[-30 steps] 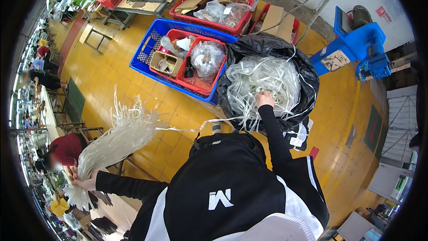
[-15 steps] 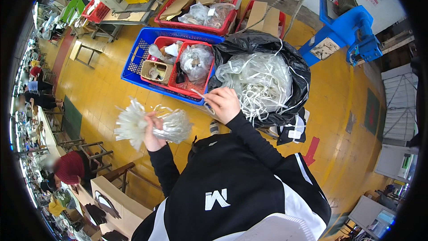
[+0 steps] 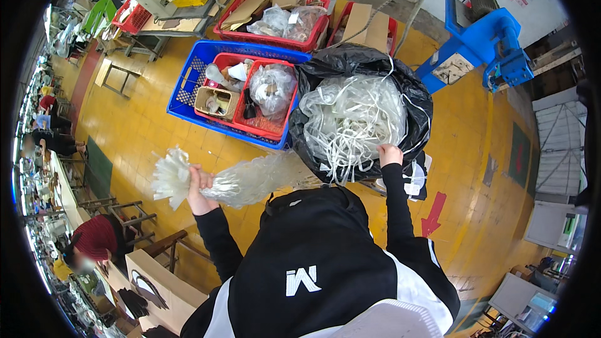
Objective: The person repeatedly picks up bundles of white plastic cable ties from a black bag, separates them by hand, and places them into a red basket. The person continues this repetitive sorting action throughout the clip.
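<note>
**Pulling strips from the black bag**

Gripping a bundle [image 3: 241,178] of pale plastic strips, our left hand [image 3: 199,189] is closed around it near its frayed end, which fans out to the left. The bundle runs right toward the black bag [image 3: 363,66], which stands on the yellow floor [image 3: 144,131] and is full of loose white strips [image 3: 354,119]. Our right hand [image 3: 389,154] rests at the bag's near edge among those strips; we cannot tell how far it is closed. Just left of the bag sits a blue crate [image 3: 188,97] holding red bins.
</note>
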A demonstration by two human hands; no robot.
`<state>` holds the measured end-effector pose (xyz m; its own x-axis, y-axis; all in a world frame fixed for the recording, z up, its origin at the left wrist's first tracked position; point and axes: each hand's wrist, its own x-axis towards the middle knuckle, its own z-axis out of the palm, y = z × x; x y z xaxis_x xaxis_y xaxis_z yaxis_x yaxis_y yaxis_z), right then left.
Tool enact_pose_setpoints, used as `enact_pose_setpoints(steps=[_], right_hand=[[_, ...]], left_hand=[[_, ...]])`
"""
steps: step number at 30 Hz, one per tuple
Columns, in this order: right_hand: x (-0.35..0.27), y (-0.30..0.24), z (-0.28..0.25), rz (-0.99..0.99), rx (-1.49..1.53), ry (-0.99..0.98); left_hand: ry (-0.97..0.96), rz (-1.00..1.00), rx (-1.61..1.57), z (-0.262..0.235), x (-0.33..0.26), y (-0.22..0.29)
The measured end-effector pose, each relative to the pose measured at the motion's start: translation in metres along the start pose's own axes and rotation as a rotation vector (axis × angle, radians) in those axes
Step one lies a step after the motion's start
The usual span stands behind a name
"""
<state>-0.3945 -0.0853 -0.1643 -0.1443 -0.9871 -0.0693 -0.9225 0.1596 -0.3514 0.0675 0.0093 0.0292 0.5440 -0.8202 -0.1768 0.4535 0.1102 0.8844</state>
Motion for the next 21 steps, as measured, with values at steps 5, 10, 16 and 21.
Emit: enact_pose_setpoints(steps=[5,10,16,21], right_hand=[[-0.020,-0.099,-0.074,-0.115,0.473,0.159],[-0.028,-0.171,-0.141,-0.060,0.993,0.159],[-0.059,-0.239,-0.165,-0.437,0.697,-0.250],[-0.067,-0.240,-0.136,-0.645,0.678,-0.359]], left_hand=[[-0.205,-0.164,-0.002,0.024,-0.003,-0.026],[-0.427,-0.206,0.057,0.057,-0.010,-0.036],[-0.629,-0.069,0.474,0.089,-0.032,-0.053],[-0.622,-0.311,-0.046,0.053,-0.029,-0.087]])
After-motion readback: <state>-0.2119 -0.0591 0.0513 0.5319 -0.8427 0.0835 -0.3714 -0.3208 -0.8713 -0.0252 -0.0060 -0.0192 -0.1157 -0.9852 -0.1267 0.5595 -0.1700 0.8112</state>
